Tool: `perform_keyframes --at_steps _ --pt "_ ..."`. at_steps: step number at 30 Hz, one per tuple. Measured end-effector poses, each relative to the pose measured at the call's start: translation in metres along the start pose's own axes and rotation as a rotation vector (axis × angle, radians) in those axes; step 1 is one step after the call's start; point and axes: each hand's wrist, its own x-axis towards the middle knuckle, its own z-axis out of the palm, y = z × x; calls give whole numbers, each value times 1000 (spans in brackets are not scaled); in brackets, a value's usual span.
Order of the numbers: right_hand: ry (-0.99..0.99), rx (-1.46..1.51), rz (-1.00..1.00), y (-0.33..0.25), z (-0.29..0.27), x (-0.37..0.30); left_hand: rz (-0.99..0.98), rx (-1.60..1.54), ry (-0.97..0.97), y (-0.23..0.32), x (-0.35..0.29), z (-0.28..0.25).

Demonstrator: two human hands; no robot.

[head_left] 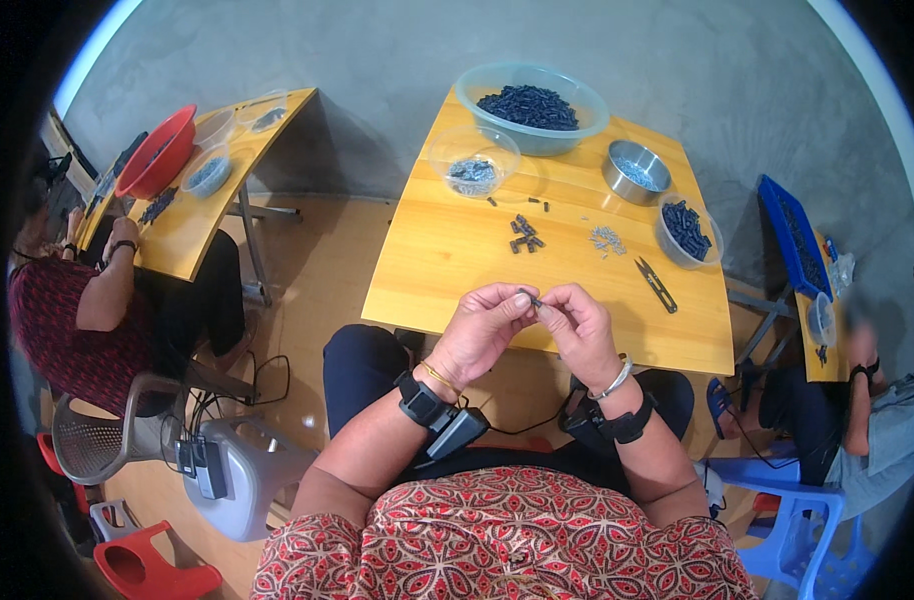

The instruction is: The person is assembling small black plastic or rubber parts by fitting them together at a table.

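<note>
Above the near edge of the wooden table (427, 270), my left hand (485, 328) and my right hand (583, 338) meet fingertip to fingertip. Both pinch a small dark cylindrical piece (534, 300), partly hidden by the fingers. Beyond them lies a loose cluster of similar short dark pieces (526, 238). To its right is a scatter of tiny pale grey pieces (607, 240), too small to make out. Black thread snips (657, 285) lie on the table to the right of my right hand.
At the back stands a teal basin (542, 143) of dark pieces, with a clear bowl (442, 165) in front. A metal bowl (629, 190) and another clear tub (689, 262) stand right. People work at side tables, left with a red basin (182, 135), right with a blue tray (774, 215).
</note>
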Motion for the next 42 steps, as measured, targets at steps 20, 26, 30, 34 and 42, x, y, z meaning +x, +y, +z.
perform_keyframes --at_steps 20,26,30,34,42 --pt "-7 -81 -21 -8 -8 -6 123 367 46 3 1 16" --pt "-55 113 62 -4 -12 -7 24 339 41 10 -1 21" --pt "-58 241 119 -10 -11 -5 -77 79 62 9 -1 24" --pt "-116 173 142 -10 -16 -4 -137 -19 83 7 2 15" --pt "-190 344 294 -5 -22 -1 -149 11 44 12 -2 11"
